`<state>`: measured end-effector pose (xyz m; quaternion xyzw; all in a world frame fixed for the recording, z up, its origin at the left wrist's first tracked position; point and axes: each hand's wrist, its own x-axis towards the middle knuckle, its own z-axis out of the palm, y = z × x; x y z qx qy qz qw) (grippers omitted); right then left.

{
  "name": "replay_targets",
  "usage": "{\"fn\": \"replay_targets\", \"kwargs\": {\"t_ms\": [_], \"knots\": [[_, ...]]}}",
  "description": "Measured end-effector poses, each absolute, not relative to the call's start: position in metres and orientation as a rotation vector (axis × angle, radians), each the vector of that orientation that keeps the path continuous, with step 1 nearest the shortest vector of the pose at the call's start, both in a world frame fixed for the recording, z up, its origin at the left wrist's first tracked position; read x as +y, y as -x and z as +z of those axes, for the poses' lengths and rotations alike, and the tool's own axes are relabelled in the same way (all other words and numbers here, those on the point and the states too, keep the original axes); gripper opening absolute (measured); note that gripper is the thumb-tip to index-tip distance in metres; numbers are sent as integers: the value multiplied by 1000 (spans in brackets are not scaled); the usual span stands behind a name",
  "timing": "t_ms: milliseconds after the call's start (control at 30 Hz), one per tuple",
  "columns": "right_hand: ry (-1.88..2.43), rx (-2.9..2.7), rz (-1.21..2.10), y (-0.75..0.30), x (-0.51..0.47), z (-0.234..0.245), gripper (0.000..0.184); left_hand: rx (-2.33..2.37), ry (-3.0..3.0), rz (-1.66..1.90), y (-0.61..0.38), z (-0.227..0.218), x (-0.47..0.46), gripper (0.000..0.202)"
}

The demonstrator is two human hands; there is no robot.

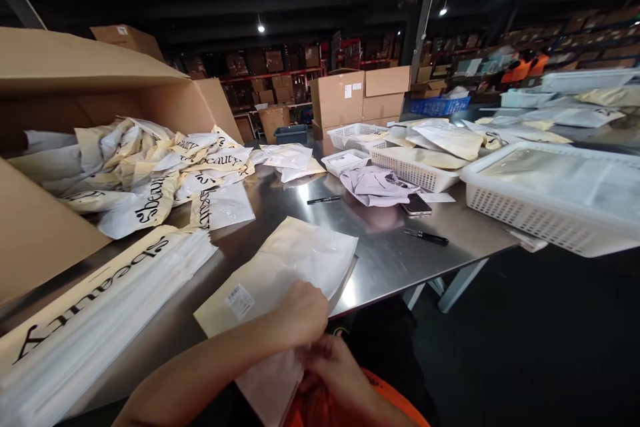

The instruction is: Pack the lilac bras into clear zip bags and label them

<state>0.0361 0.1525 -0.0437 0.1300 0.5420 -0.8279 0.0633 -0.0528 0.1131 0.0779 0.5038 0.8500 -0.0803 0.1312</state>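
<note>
A cream and clear plastic packaging bag [285, 250] with a white barcode label lies over the front edge of the metal table, its lower part hanging toward my lap. My left hand [304, 312] reaches across it, fingers curled closed at the bag's right edge. Just below, my right hand [330, 363] pinches the same edge close to my body. The fingertips of both hands are partly hidden. Left of this bag is a stack of flat bags [115, 307] with "beauty" printed in black.
At left, a big open carton [45, 227] spills filled bags [155, 197] onto the table [280, 203]. Rightward lie a pen [323, 200], a grey cloth [375, 185], a phone [417, 205] and a black-handled tool [427, 236]. White baskets [545, 213] line the right side.
</note>
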Motion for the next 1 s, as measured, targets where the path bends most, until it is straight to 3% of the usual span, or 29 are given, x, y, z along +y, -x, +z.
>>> {"fn": "replay_targets", "kwargs": {"t_ms": [167,333,467,800,900,1000], "knots": [[-391,1740,-2535,-36,189,-17,51,2485,-1532,-164,70,84,99,21],[-374,1788,-2561,-26,222,6,47,2345,-1580,135,85,86,98,14],[-487,2010,-2431,-8,244,6,64,2228,-1602,268,100,81,98,22],[-840,2068,-2296,25,242,10,74,2297,-1741,460,122,82,78,35],[-847,2138,-2199,39,240,18,55,2384,-1805,576,136,92,67,35],[-980,2269,-2044,42,249,28,31,2796,-1763,708,160,113,42,32]]}}
